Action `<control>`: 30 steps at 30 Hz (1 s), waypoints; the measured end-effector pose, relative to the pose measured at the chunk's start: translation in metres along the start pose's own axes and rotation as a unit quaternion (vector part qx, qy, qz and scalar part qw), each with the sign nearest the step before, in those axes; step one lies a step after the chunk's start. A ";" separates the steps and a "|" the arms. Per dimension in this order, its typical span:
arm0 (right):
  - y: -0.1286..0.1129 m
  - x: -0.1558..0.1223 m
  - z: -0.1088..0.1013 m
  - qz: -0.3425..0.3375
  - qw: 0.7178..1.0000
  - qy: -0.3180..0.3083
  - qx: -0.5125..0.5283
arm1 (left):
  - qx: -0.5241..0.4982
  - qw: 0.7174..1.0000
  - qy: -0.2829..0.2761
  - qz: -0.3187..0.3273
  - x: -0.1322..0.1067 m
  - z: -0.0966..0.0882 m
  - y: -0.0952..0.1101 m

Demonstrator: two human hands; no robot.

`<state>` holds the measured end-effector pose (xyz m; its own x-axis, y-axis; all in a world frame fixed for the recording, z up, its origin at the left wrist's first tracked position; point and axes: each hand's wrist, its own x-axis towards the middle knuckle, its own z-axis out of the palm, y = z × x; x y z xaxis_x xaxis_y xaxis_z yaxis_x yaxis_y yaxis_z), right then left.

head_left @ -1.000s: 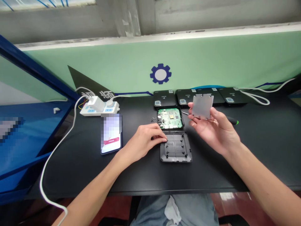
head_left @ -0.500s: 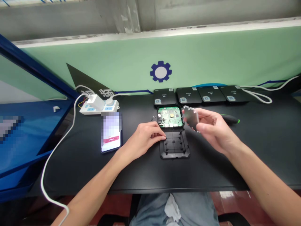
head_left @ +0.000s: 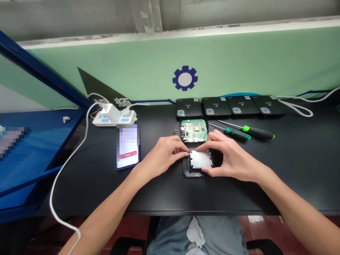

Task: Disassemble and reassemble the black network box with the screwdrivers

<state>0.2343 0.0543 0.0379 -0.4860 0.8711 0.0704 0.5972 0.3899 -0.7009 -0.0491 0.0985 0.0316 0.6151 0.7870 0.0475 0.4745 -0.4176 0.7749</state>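
A silver metal plate (head_left: pixel 201 159) with small notches lies over the black plastic cover (head_left: pixel 190 174) on the table. My right hand (head_left: pixel 225 152) grips the plate, fingers at its far edge and thumb at its near edge. At the plate's upper left corner, my left hand (head_left: pixel 172 148) has thumb and fingers pinched together; whether something small is between them I cannot make out. Just beyond sits the open black case with a green circuit board (head_left: pixel 191 129) in it. Several tiny screws (head_left: pixel 175 132) lie to the left of that case.
Two screwdrivers (head_left: pixel 237 134) (head_left: pixel 259 132) lie to the right of the circuit board. Several closed black boxes (head_left: pixel 216 107) line the back. A phone (head_left: pixel 128 147) lies on the left, near a white power strip (head_left: pixel 114 119) with a cable (head_left: pixel 54 184) running down.
My right hand has brought the metal plate left and down from beside the circuit board onto the black cover. The screwdrivers have come into fuller view. My left hand has barely moved.
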 end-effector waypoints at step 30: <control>0.000 0.001 0.000 0.004 0.999 -0.043 -0.019 | -0.013 1.000 -0.009 -0.025 0.000 -0.002 0.005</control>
<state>0.2339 0.0550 0.0380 -0.5332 0.8460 0.0037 0.6237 0.3960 -0.6740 -0.0478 0.0970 0.0370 0.6027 0.7980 -0.0020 0.4883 -0.3667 0.7919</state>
